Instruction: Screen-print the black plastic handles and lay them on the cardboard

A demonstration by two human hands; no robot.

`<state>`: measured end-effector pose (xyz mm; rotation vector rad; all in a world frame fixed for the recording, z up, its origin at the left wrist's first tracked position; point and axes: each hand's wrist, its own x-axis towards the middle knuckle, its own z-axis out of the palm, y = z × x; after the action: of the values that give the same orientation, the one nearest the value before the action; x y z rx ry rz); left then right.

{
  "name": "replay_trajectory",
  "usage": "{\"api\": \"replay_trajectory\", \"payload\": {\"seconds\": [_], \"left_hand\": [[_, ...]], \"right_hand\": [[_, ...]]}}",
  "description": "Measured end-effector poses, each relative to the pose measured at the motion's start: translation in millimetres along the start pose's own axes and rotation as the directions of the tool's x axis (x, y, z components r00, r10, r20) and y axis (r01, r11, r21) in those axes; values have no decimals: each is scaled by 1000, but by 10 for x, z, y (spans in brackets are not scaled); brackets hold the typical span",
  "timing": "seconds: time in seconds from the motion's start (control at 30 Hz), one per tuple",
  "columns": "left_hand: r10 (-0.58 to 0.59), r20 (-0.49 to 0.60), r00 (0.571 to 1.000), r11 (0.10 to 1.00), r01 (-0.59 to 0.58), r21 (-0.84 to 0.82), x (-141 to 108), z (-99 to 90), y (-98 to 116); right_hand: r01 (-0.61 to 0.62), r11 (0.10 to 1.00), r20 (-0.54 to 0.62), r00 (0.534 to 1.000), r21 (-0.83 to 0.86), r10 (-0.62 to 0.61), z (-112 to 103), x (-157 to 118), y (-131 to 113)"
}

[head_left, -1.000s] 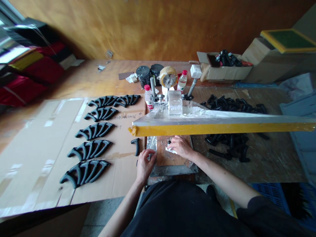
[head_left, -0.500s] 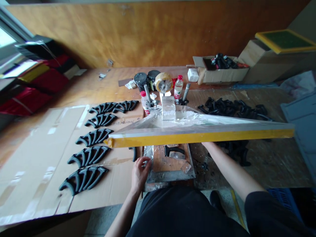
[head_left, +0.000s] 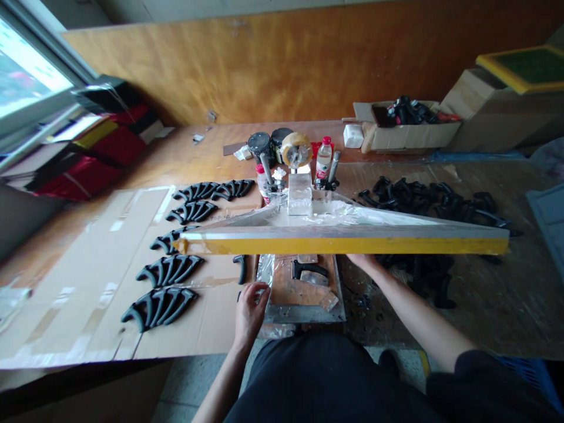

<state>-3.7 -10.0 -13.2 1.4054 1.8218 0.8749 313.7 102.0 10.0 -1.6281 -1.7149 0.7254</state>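
Note:
A yellow-edged screen frame (head_left: 343, 244) spans the middle, tilted over a small work plate (head_left: 304, 314). On the plate's wooden block lies one black handle (head_left: 311, 270). My left hand (head_left: 252, 308) hovers at the plate's left edge, fingers curled with the thumb near the fingertips; whether anything small is between them is too small to tell. A black piece (head_left: 240, 269) lies on the cardboard just beyond it. My right hand (head_left: 359, 258) reaches under the frame, which hides its fingers. Rows of black handles (head_left: 161, 308) rest on cardboard at the left.
A heap of black handles (head_left: 409, 194) lies at the right. Behind the frame are dark jars (head_left: 259, 144), a tape roll (head_left: 296, 150) and a red-capped bottle (head_left: 324, 158). An open carton (head_left: 409, 135) stands back right, red bundles (head_left: 106, 147) back left.
The camera view has shifted, so the table items appear further right. The frame's yellow edge sits slightly higher in view and more level. My left hand keeps its curled pose beside the plate.

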Motion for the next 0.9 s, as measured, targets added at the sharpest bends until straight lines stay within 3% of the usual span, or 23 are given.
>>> {"api": "replay_trajectory", "payload": {"seconds": [0.1,0.17,0.3,0.4,0.5,0.57,0.7,0.83,0.9], "left_hand": [[-3,20,1000,1000,3,2,-23,25,-15],[7,35,999,1000,-7,-4,-18,42,7],[16,63,998,1000,-15,-11,11,39,29],[18,74,997,999,-16,-30,21,10,-20],[-9,82,997,999,11,-35,15,-6,-76],[-21,94,995,999,24,-28,9,0,-85],[-10,125,992,1000,12,-20,3,37,-19],[16,145,989,999,-12,-32,5,69,70],[20,139,990,999,-14,-45,1,67,84]], "right_hand": [[230,950,173,965,-212,-195,268,-293,-75],[328,869,249,937,-370,-247,459,-434,-148],[247,851,198,965,-464,-172,563,-520,-213],[84,882,25,996,-464,-82,336,-579,-90],[-92,855,-146,989,-510,20,21,-694,190],[-110,842,-114,992,-528,58,-160,-762,411],[-17,813,21,999,-582,36,-439,-749,773],[71,683,112,994,-727,16,-670,-563,972],[111,671,149,989,-733,0,-762,-473,1013]]}}
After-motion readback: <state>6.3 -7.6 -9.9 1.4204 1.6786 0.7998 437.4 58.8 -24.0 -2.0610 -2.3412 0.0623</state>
